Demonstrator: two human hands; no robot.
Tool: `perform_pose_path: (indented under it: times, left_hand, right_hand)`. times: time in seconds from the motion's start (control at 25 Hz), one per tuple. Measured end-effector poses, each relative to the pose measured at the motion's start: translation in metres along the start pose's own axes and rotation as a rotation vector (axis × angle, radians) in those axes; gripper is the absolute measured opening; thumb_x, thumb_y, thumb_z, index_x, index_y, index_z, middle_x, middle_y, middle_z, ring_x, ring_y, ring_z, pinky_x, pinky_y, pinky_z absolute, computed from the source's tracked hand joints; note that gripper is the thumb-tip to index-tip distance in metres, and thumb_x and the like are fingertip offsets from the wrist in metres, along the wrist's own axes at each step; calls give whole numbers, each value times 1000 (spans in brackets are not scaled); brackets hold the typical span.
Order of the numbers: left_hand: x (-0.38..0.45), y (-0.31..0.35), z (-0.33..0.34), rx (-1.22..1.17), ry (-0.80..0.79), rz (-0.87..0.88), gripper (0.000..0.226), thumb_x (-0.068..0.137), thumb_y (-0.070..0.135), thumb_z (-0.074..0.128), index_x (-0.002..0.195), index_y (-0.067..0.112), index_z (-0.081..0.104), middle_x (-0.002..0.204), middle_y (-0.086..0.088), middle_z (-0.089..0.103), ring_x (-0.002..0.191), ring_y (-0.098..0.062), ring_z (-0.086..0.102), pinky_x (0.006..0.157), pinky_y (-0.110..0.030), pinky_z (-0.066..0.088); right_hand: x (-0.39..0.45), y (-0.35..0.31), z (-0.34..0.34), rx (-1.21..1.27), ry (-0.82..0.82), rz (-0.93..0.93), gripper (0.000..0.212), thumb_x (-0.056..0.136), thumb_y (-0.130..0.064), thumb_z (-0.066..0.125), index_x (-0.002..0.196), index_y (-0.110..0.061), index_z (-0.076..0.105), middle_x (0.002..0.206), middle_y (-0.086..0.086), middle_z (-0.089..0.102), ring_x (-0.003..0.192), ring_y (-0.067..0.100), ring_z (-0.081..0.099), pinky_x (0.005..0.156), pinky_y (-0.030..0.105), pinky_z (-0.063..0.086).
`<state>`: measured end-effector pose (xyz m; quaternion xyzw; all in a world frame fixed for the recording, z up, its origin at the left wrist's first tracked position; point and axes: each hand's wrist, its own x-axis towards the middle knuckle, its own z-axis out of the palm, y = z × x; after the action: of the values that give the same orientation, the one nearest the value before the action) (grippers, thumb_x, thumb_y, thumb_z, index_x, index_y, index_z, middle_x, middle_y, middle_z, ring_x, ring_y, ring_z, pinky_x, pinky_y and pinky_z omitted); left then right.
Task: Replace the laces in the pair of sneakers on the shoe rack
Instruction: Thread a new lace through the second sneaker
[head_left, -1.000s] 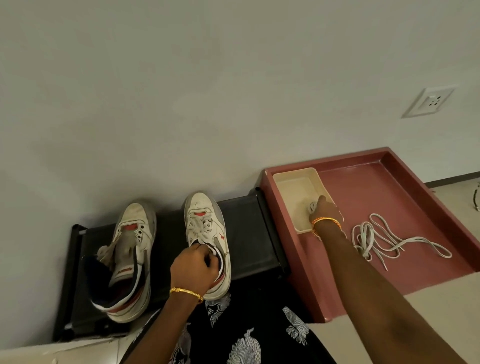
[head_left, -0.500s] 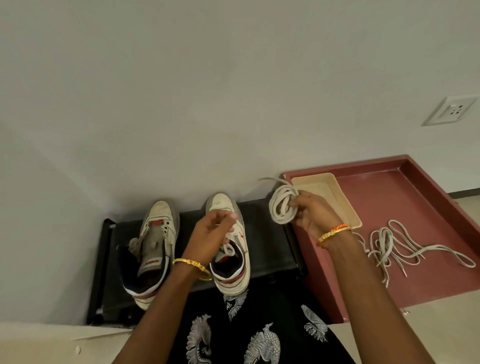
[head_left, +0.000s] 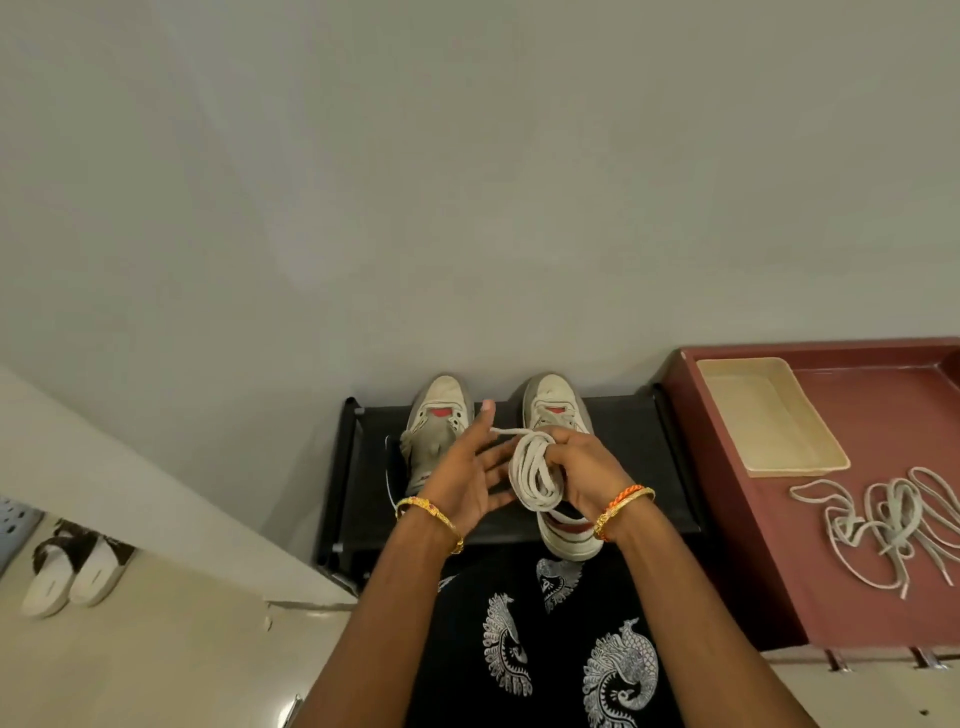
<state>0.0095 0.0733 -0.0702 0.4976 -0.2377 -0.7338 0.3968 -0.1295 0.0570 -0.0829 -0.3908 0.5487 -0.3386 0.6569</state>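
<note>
Two white sneakers with red accents stand side by side on the black shoe rack (head_left: 634, 467), toes to the wall: the left sneaker (head_left: 434, 421) without a lace, its tongue loose, and the right sneaker (head_left: 553, 405) partly hidden behind my hands. My right hand (head_left: 582, 467) grips a coiled white lace (head_left: 535, 478) above the right sneaker. One end of the lace runs left toward my left hand (head_left: 467, 478), which is spread open beside the coil, fingers straight.
A dark red tray (head_left: 737, 545) lies right of the rack, holding a beige inner tray (head_left: 769, 415) and a loose pile of white laces (head_left: 888, 525). White slippers (head_left: 78, 566) sit on the floor at far left. A wall is right behind the rack.
My right hand carried the coiled lace from over the tray to above the right sneaker. My left hand left the sneaker's tongue and came up beside the coil. The view swung right.
</note>
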Motion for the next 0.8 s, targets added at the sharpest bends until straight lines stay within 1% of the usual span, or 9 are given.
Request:
perform_pose_path:
  times: [0.12, 0.2, 0.28, 0.4, 0.44, 0.52, 0.64, 0.72, 0.8]
  left_hand:
    - [15, 6, -6, -146, 109, 68, 20, 98, 26, 45, 107, 12, 57, 105, -5, 67, 97, -19, 62, 86, -35, 49]
    - [23, 10, -10, -160, 191, 147, 16, 99, 18, 43, 99, 12, 57, 95, -3, 65, 93, -19, 63, 84, -32, 49]
    - [28, 18, -15, 8, 265, 252, 16, 99, 18, 44, 94, 14, 58, 98, -5, 67, 98, -18, 62, 90, -30, 46]
    - [37, 27, -28, 420, 354, 388, 19, 96, 22, 52, 102, 12, 68, 99, -7, 66, 94, -16, 57, 82, -22, 43]
    - [41, 27, -36, 484, 363, 379, 21, 95, 24, 53, 104, 13, 69, 101, -6, 65, 95, -17, 57, 82, -24, 44]
    - [53, 19, -58, 596, 386, 276, 26, 94, 29, 53, 108, 14, 69, 113, -8, 63, 105, -22, 56, 92, -33, 45]
    - [61, -9, -86, 1015, 576, 29, 35, 91, 41, 53, 118, 23, 64, 139, -13, 42, 124, -34, 41, 107, -47, 35]
    - [60, -20, -84, 1166, 656, 4, 35, 92, 40, 52, 121, 24, 63, 144, -12, 30, 131, -35, 28, 109, -51, 27]
    - [60, -22, -75, 1199, 669, 55, 31, 93, 39, 53, 118, 26, 65, 142, -7, 38, 129, -32, 33, 105, -53, 25]
  right_hand:
    - [14, 10, 10, -223, 74, 30, 19, 84, 1, 52, 85, -13, 65, 80, 8, 65, 76, 20, 59, 76, 35, 48]
    - [25, 14, 11, -187, 124, 50, 19, 83, -8, 59, 102, -11, 62, 95, 7, 65, 88, 19, 62, 84, 35, 51]
    - [35, 17, 2, -135, 269, 2, 32, 85, -15, 61, 116, -11, 58, 109, 6, 63, 101, 21, 60, 92, 36, 50]
    - [39, 23, -20, -436, 596, -99, 36, 85, -19, 62, 118, -9, 57, 120, 10, 56, 111, 28, 54, 90, 33, 46]
    - [39, 30, -27, -616, 618, -55, 41, 83, -23, 63, 121, -9, 54, 124, 14, 51, 115, 32, 50, 93, 37, 44]
    - [39, 48, -36, -874, 536, 162, 55, 82, -32, 64, 128, -10, 45, 131, 18, 42, 122, 38, 41, 98, 45, 40]
    - [39, 64, -43, -780, 406, 350, 48, 85, -25, 59, 127, -9, 45, 128, 22, 49, 116, 40, 49, 94, 40, 43]
    - [42, 66, -43, -751, 435, 325, 34, 85, -18, 56, 117, -8, 56, 118, 19, 59, 108, 38, 56, 88, 35, 46]
    - [44, 64, -43, -767, 511, 284, 30, 84, -13, 56, 113, -6, 62, 112, 19, 63, 104, 37, 59, 85, 34, 48]
